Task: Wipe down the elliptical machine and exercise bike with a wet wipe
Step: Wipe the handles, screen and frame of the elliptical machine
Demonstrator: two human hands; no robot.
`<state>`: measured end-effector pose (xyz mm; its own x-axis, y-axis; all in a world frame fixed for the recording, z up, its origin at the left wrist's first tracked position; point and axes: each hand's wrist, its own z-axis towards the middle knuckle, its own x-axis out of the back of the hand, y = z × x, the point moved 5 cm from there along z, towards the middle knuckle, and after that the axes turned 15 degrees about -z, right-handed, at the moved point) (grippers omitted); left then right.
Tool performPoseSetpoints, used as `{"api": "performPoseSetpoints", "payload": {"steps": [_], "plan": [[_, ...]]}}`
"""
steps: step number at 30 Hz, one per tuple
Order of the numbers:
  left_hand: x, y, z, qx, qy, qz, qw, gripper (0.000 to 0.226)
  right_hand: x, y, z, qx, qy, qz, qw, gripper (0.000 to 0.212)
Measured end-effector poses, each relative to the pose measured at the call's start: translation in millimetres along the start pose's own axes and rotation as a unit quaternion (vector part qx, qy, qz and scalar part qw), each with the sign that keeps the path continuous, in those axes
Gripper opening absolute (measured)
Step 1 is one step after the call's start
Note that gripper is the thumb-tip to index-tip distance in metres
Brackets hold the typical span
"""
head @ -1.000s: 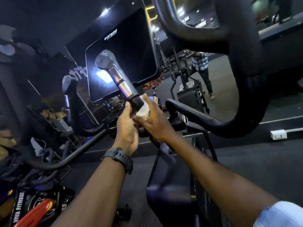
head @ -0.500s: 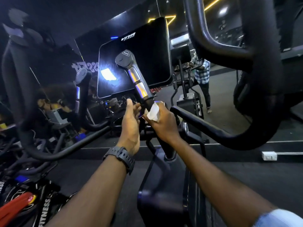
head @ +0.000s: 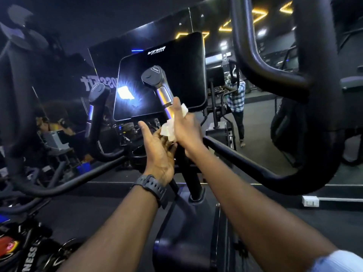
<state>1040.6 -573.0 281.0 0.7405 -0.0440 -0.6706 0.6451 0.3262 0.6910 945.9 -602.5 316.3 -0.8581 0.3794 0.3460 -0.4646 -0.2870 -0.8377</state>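
The elliptical's right inner handle [head: 157,83] has a black cap and a silver sensor band and rises in front of the dark console screen [head: 176,61]. My right hand [head: 186,126] wraps a white wet wipe [head: 167,131] round the lower end of the silver band. Just left of it, my left hand [head: 157,150] is held with the palm facing the handle and the thumb raised. Its fingers reach under the wipe without clearly gripping anything. A black watch sits on my left wrist.
The left inner handle [head: 96,93] stands beside the console. A thick black swing arm [head: 306,79] loops overhead at right, and a lower bar [head: 245,160] crosses behind my right wrist. An exercise bike [head: 25,252] is at bottom left. A person [head: 237,99] stands behind.
My right hand has slid the wipe up the handle from the black base to the silver band. My left hand has let go of the handle and opened.
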Motion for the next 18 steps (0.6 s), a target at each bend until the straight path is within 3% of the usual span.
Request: {"api": "performPoseSetpoints", "payload": {"steps": [2, 5, 7, 9, 12, 15, 18], "plan": [[-4, -3, 3, 0.007, -0.011, -0.017, 1.000, 0.090, 0, -17, 15, -0.037, -0.082, 0.060, 0.994, 0.081], [-14, -5, 10, 0.037, -0.047, -0.031, 0.998, 0.091, 3, -37, 24, -0.051, -0.166, 0.203, 0.964, 0.050], [-21, -4, 12, 0.053, -0.066, -0.044, 0.995, 0.091, 2, -28, 16, -0.024, -0.117, 0.164, 0.979, 0.051], [-21, -10, 16, 0.079, -0.064, -0.068, 0.992, 0.092, 5, -11, -7, 0.043, -0.003, 0.015, 0.999, 0.053], [-18, -6, 29, 0.101, -0.076, -0.100, 0.987, 0.094, 10, -19, -17, 0.105, 0.111, -0.094, 0.984, 0.051], [-19, 0, 46, 0.120, -0.125, -0.135, 0.976, 0.082, 3, -69, 21, 0.117, 0.131, -0.188, 0.966, 0.064], [-21, 0, 46, 0.201, -0.151, -0.197, 0.948, 0.076, 4, -89, 39, 0.071, 0.138, -0.222, 0.963, 0.075]]}}
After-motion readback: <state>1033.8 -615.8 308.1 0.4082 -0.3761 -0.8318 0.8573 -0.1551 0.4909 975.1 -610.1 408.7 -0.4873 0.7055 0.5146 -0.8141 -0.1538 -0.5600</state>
